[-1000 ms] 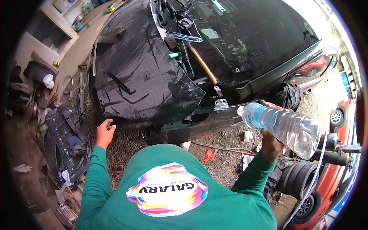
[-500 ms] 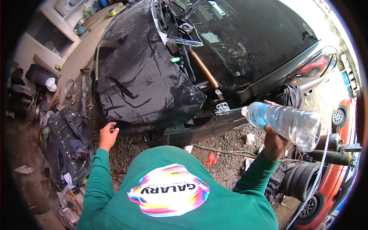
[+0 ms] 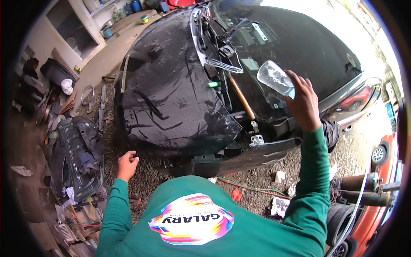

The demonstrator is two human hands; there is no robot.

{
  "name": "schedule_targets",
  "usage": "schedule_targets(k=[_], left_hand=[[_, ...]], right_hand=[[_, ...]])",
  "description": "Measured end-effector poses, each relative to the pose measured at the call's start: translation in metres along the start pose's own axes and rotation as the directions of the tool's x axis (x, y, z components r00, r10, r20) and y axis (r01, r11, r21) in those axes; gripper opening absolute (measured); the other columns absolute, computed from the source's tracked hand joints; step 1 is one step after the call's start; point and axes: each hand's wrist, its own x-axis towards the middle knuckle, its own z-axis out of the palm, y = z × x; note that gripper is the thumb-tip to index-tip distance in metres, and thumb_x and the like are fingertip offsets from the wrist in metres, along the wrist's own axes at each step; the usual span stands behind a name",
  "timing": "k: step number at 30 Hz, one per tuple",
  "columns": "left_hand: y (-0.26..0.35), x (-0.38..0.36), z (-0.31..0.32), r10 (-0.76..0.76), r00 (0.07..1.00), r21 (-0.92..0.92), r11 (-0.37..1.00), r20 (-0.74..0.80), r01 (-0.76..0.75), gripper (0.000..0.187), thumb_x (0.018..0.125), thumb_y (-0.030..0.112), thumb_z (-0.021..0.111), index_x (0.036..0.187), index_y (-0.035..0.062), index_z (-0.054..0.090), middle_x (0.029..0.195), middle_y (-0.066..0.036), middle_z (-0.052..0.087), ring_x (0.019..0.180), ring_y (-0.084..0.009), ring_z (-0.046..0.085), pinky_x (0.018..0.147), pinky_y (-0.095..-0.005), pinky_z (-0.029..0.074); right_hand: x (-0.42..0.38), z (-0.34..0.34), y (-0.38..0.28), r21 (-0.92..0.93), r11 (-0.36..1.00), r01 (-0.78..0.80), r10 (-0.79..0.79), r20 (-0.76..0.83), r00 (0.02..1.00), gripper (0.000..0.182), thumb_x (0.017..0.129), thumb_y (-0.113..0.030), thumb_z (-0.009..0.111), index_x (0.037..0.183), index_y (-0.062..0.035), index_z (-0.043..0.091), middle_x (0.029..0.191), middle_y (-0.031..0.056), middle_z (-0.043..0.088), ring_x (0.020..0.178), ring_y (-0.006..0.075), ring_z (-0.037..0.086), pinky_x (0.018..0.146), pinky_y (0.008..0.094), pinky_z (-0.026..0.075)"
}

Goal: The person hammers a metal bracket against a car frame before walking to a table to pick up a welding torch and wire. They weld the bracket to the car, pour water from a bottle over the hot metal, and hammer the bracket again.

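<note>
Above the dark windshield (image 3: 317, 51) of a black car, my right hand (image 3: 305, 103) grips a clear plastic bottle (image 3: 273, 76). The bottle is tilted, its base toward the upper left; a bit of blue label shows beside my fingers, and the neck is hidden. My left hand (image 3: 127, 166) hangs beside the near front edge of the dusty hood (image 3: 171, 103), fingers loosely bent and thumb apart, holding nothing. Between hood and windshield lie a wooden handle (image 3: 242, 98), a loop of grey wire (image 3: 224, 65) and a small green object (image 3: 213, 85).
A removed car door panel (image 3: 81, 158) leans at the left amid scrap. Green and red hoses (image 3: 252, 188) cross the gravel near a red rag (image 3: 236, 195). Tires (image 3: 340, 222) and an orange-red car (image 3: 376, 184) stand at the right.
My right hand has lifted the bottle up and leftward over the windshield and turned it, so its base now points upper left. My left hand has shifted slightly, staying empty; the view has shifted too.
</note>
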Motion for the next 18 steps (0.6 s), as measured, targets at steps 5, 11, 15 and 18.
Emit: schedule_targets(k=[5,11,15,18], left_hand=[[-0.042,-0.045,-0.005,-0.089,0.994,0.001,0.996,-0.063,0.089,0.037,0.093,0.013,0.082,0.127,0.0001,0.074,0.111,-0.018,0.08,0.1,-0.0279,0.079,0.089,-0.0419,0.063],[-0.095,-0.121,-0.011,-0.258,0.96,0.012,0.965,-0.112,0.261,0.037,0.091,0.015,0.083,0.124,0.0013,0.075,0.107,-0.017,0.081,0.098,-0.0272,0.079,0.089,-0.0419,0.063],[-0.124,-0.175,-0.014,-0.343,0.929,-0.022,0.939,-0.139,0.344,0.036,0.09,0.015,0.084,0.122,-0.0004,0.075,0.104,-0.015,0.081,0.095,-0.0263,0.079,0.088,-0.0404,0.062],[-0.135,-0.197,-0.011,-0.438,0.886,-0.056,0.899,-0.15,0.435,0.036,0.089,0.015,0.084,0.121,-0.0007,0.076,0.102,-0.015,0.08,0.093,-0.0251,0.078,0.086,-0.0389,0.062]], right_hand=[[0.107,0.066,0.035,-0.385,0.897,0.218,-0.16,0.177,0.971,0.048,0.089,-0.005,0.067,0.135,-0.0195,0.069,0.115,0.005,0.071,0.124,0.0303,0.062,0.112,0.0639,0.043],[0.22,0.145,0.052,-0.544,0.789,0.287,-0.132,0.307,0.943,0.034,0.103,-0.014,0.06,0.133,-0.0244,0.071,0.127,0.0018,0.073,0.143,0.0287,0.054,0.126,0.0784,0.02],[0.258,0.2,0.064,-0.575,0.783,0.239,-0.118,0.241,0.963,0.032,0.103,-0.015,0.06,0.131,-0.0247,0.071,0.131,0.0021,0.067,0.144,0.0291,0.049,0.128,0.0762,0.016],[0.27,0.244,0.069,-0.658,0.751,0.052,-0.04,0.033,0.999,0.034,0.103,-0.02,0.057,0.134,-0.0198,0.07,0.143,0.0085,0.06,0.146,0.0334,0.048,0.123,0.0713,0.028]])
